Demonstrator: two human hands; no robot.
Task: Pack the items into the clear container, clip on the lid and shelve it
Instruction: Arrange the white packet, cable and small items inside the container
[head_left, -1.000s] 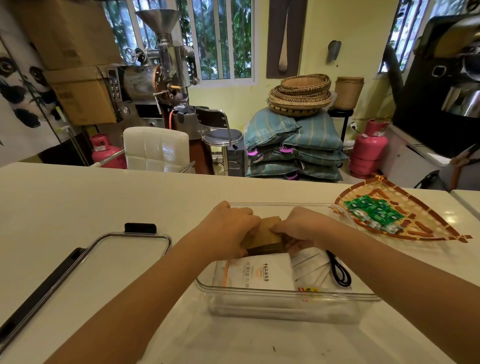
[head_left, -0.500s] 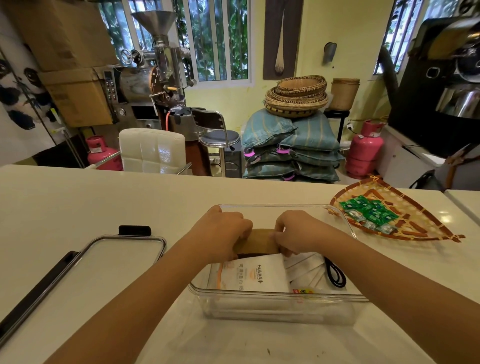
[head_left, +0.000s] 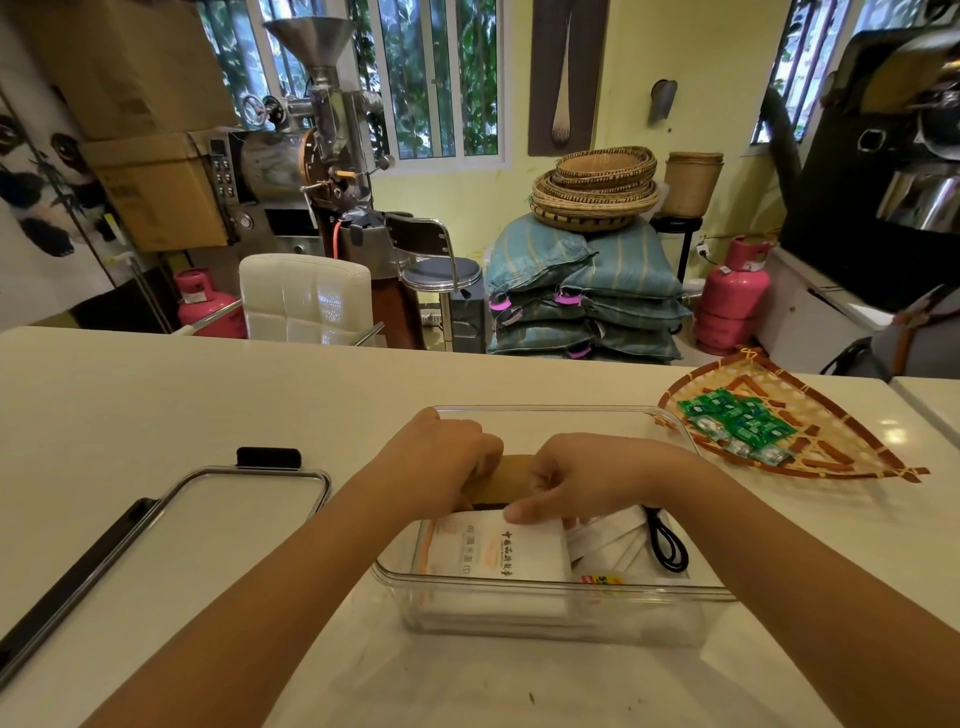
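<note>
Currently a brown packet (head_left: 511, 475) is being pressed into the clear container (head_left: 545, 608), gripped by the closed left hand (head_left: 441, 460) and pinched by the curled right hand (head_left: 587, 475). Left of it, the lid (head_left: 208, 519) is lying unclipped. White sachets (head_left: 498, 551) could be crumpled, the black cord (head_left: 667, 543) trapped. Far right, green packets (head_left: 743, 421) are waiting on the woven tray (head_left: 852, 457).

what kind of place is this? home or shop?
Likely a small coffee roastery or shop back room, not a home kitchen: a drum roaster with a metal hopper, stacked woven sacks, and pink gas cylinders stand behind the white counter.
</note>
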